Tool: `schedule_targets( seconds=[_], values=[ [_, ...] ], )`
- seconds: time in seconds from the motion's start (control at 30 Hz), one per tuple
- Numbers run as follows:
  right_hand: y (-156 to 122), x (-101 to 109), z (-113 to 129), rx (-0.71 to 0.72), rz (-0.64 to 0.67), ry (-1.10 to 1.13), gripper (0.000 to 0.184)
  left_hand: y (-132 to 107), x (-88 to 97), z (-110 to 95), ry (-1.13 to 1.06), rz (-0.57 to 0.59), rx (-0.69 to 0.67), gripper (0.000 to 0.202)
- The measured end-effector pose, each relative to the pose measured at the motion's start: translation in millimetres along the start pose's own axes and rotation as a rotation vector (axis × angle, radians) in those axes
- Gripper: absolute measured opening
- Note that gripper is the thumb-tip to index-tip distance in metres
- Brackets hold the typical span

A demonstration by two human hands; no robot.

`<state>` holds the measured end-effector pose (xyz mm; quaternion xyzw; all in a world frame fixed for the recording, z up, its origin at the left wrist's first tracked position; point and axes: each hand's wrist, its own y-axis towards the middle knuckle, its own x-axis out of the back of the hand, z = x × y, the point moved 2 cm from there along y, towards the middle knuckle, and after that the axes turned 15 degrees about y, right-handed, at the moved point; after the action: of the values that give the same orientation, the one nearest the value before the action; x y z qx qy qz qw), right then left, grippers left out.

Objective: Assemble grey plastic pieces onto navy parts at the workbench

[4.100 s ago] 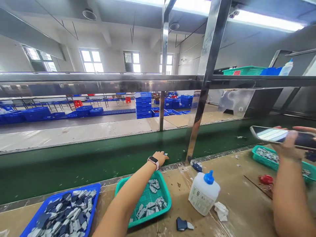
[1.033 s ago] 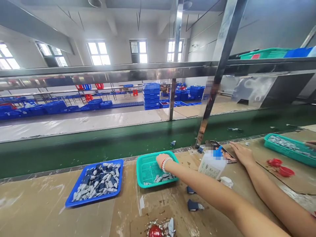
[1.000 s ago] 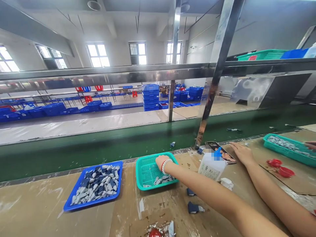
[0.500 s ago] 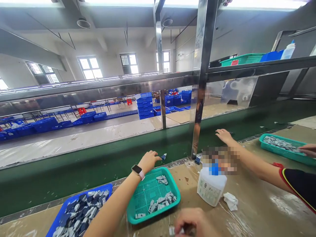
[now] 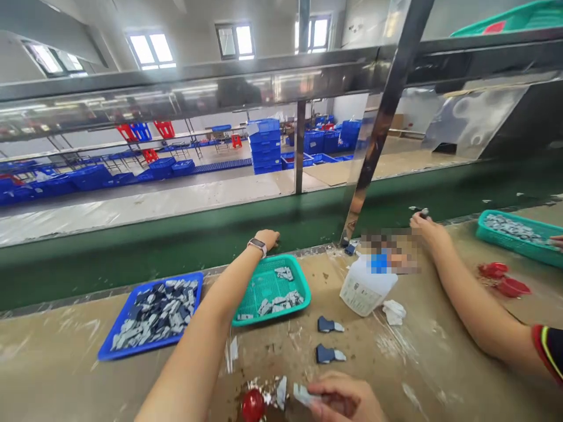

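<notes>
My right hand (image 5: pixel 347 400), at the bottom, pinches a small light-grey plastic piece (image 5: pixel 304 394) between thumb and fingers. Just left of it lies another pale piece (image 5: pixel 281 392), by a glossy red round dish (image 5: pixel 253 404). Two dark-blue and grey parts (image 5: pixel 326 354) lie on the table above my right hand. My left hand (image 5: pixel 268 238), with a watch on the wrist, reaches to the green belt (image 5: pixel 211 240) beyond the turquoise basket (image 5: pixel 303 281). Its fingers look curled, and whatever they may hold is hidden. Several grey pieces lie in the basket.
A blue tray (image 5: pixel 105 351) heaped with dark-blue and grey parts stands left. Right of the basket are a white bottle (image 5: pixel 367 287) and crumpled tissue (image 5: pixel 394 312). A co-worker's hand (image 5: pixel 428 230) holds a dark part by the belt. A metal post (image 5: pixel 378 146) rises behind the bottle.
The view has tilted down, showing the red dish and two parts. My left hand's fingers have curled; the dark-blue part by its fingertips no longer shows. The co-worker's hand now holds a part.
</notes>
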<state>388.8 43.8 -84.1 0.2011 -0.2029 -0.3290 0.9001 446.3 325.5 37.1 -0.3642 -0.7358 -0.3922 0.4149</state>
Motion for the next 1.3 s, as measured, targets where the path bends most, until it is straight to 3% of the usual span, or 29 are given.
schedule_targets(
  seconds=[0.1, 0.2, 0.27, 0.4, 0.53, 0.6, 0.67, 0.73, 0.83, 0.93, 1.03, 1.17, 1.3],
  values=[
    [-10, -9, 4, -0.135, 0.182, 0.253, 0.01, -9, 10.8, 25, -0.029, -0.027, 0.053, 0.031],
    [-19, -16, 15, -0.185, 0.15, 0.158, 0.012, -45, 31.4, 48, -0.07, -0.085, 0.091, 0.023],
    [-27, -25, 22, -0.146, 0.168, 0.092, 0.016, -94, 47.9, 55, -0.121, -0.131, 0.128, 0.025],
    [-42, -44, 27, 0.0, 0.226, 0.005, 0.019, -228, 66.7, 41, -0.259, -0.196, 0.259, 0.023],
    [-52, -58, 26, 0.064, 0.276, -0.112, 0.023, -345, 50.5, 19, -0.513, -0.294, 0.604, 0.026],
    [-54, -63, 25, 0.063, 0.327, -0.173, 0.029, -382, 35.4, 9, -0.659, -0.376, 0.805, 0.033],
    [-54, -64, 25, 0.052, 0.369, -0.193, 0.036, -404, 21.3, -1, -0.757, -0.456, 0.941, 0.036],
    [-50, -61, 23, 0.0, 0.371, -0.129, 0.037, -415, 9.4, -9, -0.853, -0.514, 1.017, 0.039],
    [-41, -53, 18, -0.205, 0.324, 0.094, 0.028, -416, -4.9, -19, -0.957, -0.523, 1.05, 0.048],
    [-30, -46, 15, -0.456, 0.263, 0.373, 0.025, -402, -15.5, -28, -0.933, -0.371, 1.012, 0.049],
    [-21, -41, 22, -0.561, 0.21, 0.605, 0.022, -378, -21.2, -41, -0.874, -0.169, 0.847, 0.046],
    [-13, -35, 47, -0.401, 0.195, 0.603, 0.012, -348, -21.7, -60, -0.901, -0.043, 0.581, 0.044],
    [-10, -29, 71, -0.149, 0.181, 0.455, 0.018, -336, -21.2, -69, -0.941, 0.013, 0.492, 0.046]
  ],
)
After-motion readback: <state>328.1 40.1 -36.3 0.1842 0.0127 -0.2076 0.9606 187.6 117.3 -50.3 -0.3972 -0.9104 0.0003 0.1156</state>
